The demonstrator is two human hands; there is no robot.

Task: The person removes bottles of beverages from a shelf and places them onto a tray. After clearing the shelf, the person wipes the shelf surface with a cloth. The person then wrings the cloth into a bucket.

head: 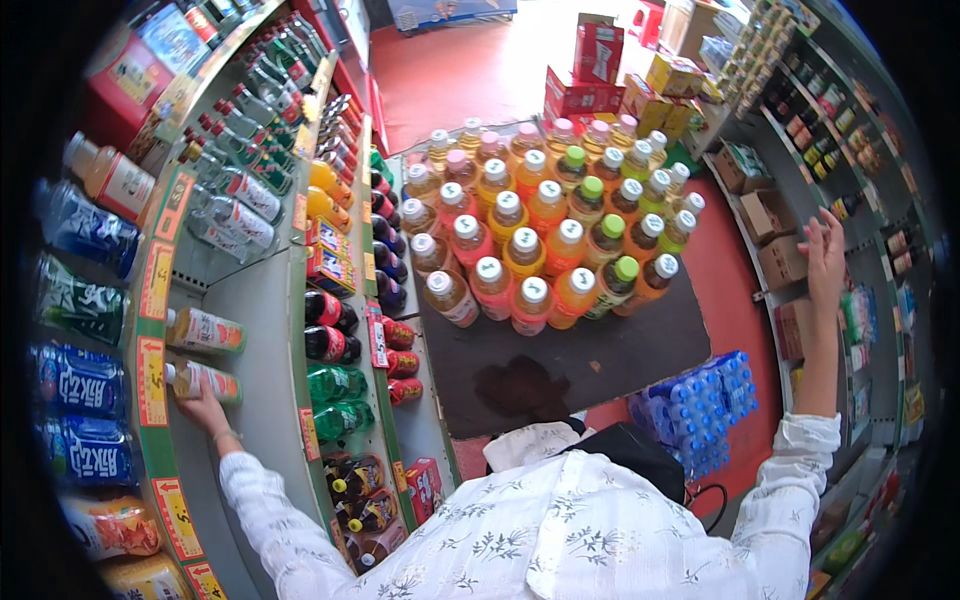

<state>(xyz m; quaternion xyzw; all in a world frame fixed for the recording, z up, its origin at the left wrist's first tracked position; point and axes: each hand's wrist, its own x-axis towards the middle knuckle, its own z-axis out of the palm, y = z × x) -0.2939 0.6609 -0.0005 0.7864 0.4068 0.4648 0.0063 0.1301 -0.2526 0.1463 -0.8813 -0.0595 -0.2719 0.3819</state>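
On the left shelf, my left hand (204, 411) is closed around the lower part of a white-capped drink bottle (217, 381) with a pale label. A similar bottle (214, 332) stands beside it on the same shelf. My right hand (825, 244) is raised at the right, fingers apart and holding nothing, in front of the right-hand shelving. Between my arms, a dark board (645, 330) carries a dense group of drink bottles (525, 241) with white, green and pink caps. A dark wet-looking patch marks the board's near part.
Left shelves (259, 450) hold soda, juice and glass bottles behind price tags. A shrink-wrapped pack of blue-capped water bottles (694, 409) stands on the red floor near my right side. Red cartons (581, 94) and yellow cartons (667, 79) are stacked beyond the board. Opened cardboard boxes (766, 215) line the right shelf.
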